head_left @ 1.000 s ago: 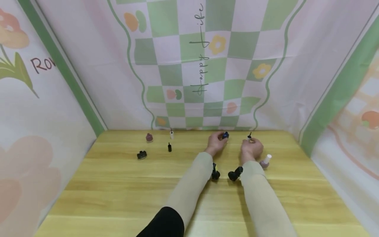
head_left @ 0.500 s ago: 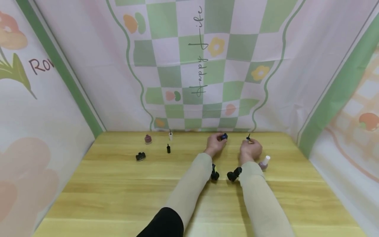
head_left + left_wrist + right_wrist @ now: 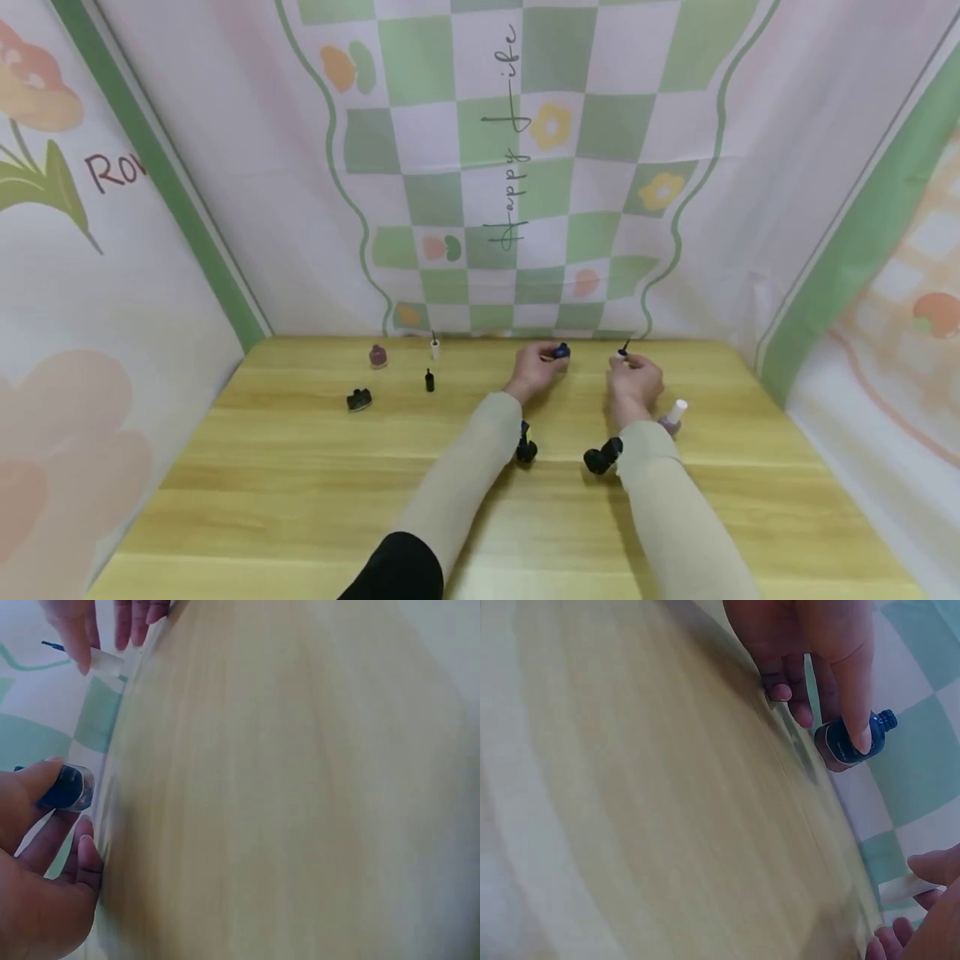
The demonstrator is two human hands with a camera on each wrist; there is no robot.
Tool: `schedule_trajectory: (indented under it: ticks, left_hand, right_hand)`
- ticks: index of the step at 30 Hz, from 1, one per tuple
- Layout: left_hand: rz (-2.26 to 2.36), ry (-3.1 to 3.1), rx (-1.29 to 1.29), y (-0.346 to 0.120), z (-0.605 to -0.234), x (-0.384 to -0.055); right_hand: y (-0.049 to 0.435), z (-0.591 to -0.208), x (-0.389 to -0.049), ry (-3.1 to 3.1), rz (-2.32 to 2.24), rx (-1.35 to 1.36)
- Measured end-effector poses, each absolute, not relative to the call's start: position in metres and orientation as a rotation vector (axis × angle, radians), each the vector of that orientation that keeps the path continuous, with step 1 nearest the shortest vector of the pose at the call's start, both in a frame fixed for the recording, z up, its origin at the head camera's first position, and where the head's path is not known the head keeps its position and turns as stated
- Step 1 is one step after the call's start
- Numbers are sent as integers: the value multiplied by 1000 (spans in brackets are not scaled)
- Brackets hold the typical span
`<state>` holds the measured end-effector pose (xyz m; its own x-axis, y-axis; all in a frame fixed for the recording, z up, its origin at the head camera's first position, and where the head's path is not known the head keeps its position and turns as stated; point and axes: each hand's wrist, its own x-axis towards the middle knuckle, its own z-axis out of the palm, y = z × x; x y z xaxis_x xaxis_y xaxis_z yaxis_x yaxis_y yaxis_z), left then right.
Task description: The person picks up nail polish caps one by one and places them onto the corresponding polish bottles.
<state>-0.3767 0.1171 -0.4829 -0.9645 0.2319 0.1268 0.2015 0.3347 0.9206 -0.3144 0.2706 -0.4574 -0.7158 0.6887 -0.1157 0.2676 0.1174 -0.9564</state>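
My left hand (image 3: 534, 372) holds a small dark blue nail polish bottle (image 3: 561, 352) upright between thumb and fingers. In the left wrist view the bottle (image 3: 69, 787) has clear glass at its base; the right wrist view shows its bare threaded neck (image 3: 888, 719), uncapped. To the right, my right hand (image 3: 635, 385) pinches a white nail polish cap (image 3: 109, 664), whose dark brush (image 3: 626, 345) points up. Bottle and cap are apart, both close over the back of the table. Beside my right wrist stands a mauve polish bottle (image 3: 670, 421) with its white cap (image 3: 678, 409) on.
On the left of the wooden table (image 3: 300, 483) stand an uncapped plum bottle (image 3: 378, 357) and a black bottle (image 3: 359, 400). Near them, a white brush cap (image 3: 435, 349) and a black brush cap (image 3: 430, 382) stand brush up. A checkered cloth (image 3: 487, 192) hangs behind the table edge.
My left hand has shifted slightly left with the blue bottle. The white cap in my right hand has moved a little left, its brush still up. The view has tilted slightly.
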Motion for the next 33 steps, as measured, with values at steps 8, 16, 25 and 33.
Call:
schedule_trajectory:
  ticks: [8, 16, 25, 33]
  left_hand:
    - [1793, 2473, 398, 97, -472, -368]
    - [1896, 2339, 407, 78, -465, -361]
    - [1912, 2248, 550, 62, -445, -350]
    - [1881, 2232, 590, 49, -439, -334]
  right_hand:
    - [260, -447, -316, -2130, 1612, -785]
    - [252, -436, -308, -2131, 1725, -663]
    - [250, -413, -287, -2276, 1731, -493]
    - [250, -407, -272, -2443, 1631, -247]
